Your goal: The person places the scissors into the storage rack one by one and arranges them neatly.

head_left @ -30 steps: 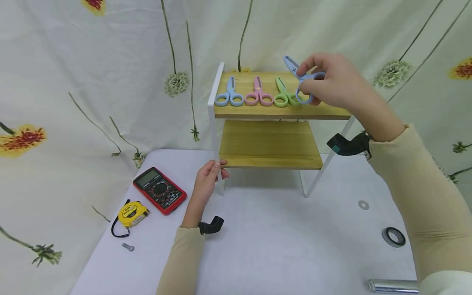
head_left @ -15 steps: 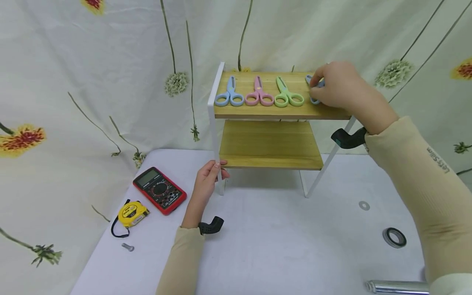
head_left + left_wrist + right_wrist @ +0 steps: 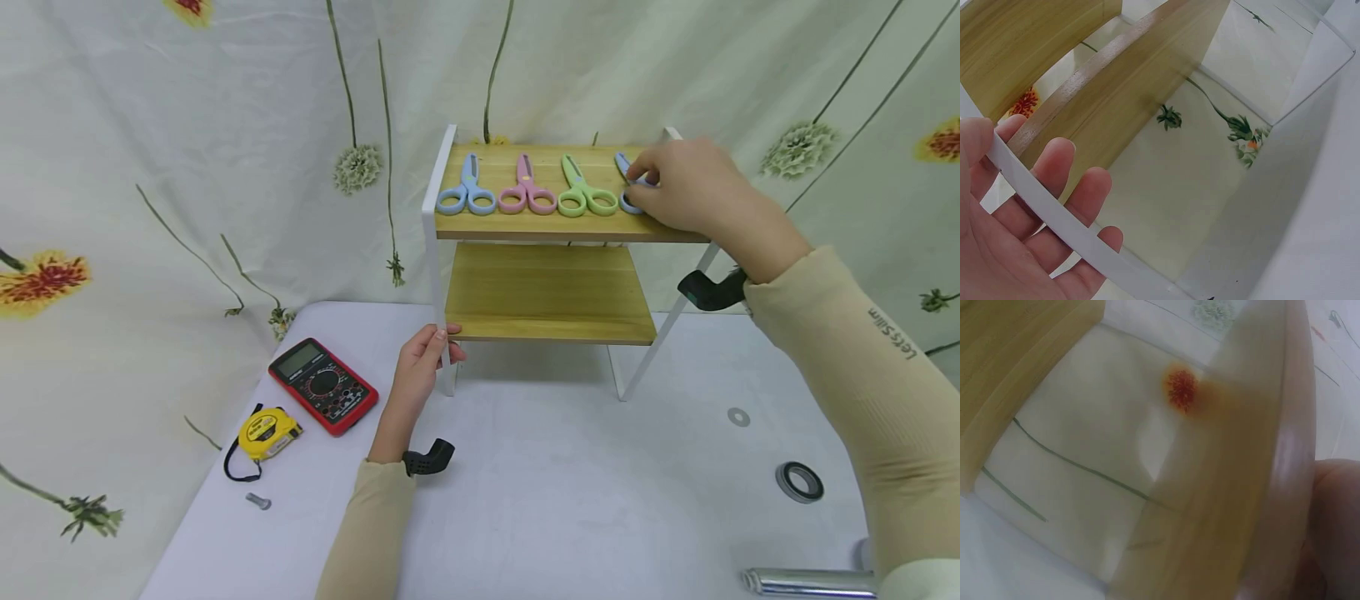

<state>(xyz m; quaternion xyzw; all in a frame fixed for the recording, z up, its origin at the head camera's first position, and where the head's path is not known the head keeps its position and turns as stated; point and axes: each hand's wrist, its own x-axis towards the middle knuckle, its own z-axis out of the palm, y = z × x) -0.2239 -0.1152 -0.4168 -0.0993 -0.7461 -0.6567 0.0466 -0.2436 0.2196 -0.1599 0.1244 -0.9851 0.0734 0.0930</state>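
A two-tier wooden shelf (image 3: 551,292) with white metal sides stands at the back of the table. My left hand (image 3: 416,371) grips its left upright (image 3: 1054,209) at the lower board, thumb in front and fingers behind. On the top board my right hand (image 3: 693,183) pinches blue scissors (image 3: 622,162) at the right end of a row; the hand covers most of their handles. To their left lie green scissors (image 3: 577,184), pink scissors (image 3: 526,185) and another blue pair (image 3: 469,182), blades pointing back. The right wrist view shows only part of that hand, beside the board edge.
Left on the white table lie a red multimeter (image 3: 324,385), a yellow tape measure (image 3: 266,433) and a bolt (image 3: 258,501). At right are a washer (image 3: 738,417), a ring-shaped bearing (image 3: 799,482) and a shiny metal tube (image 3: 810,582). A flowered cloth (image 3: 247,125) hangs behind.
My right hand has brought the blue scissors down from the air onto the top board, right of the green pair, then shifted them slightly left. The left hand has stayed put.
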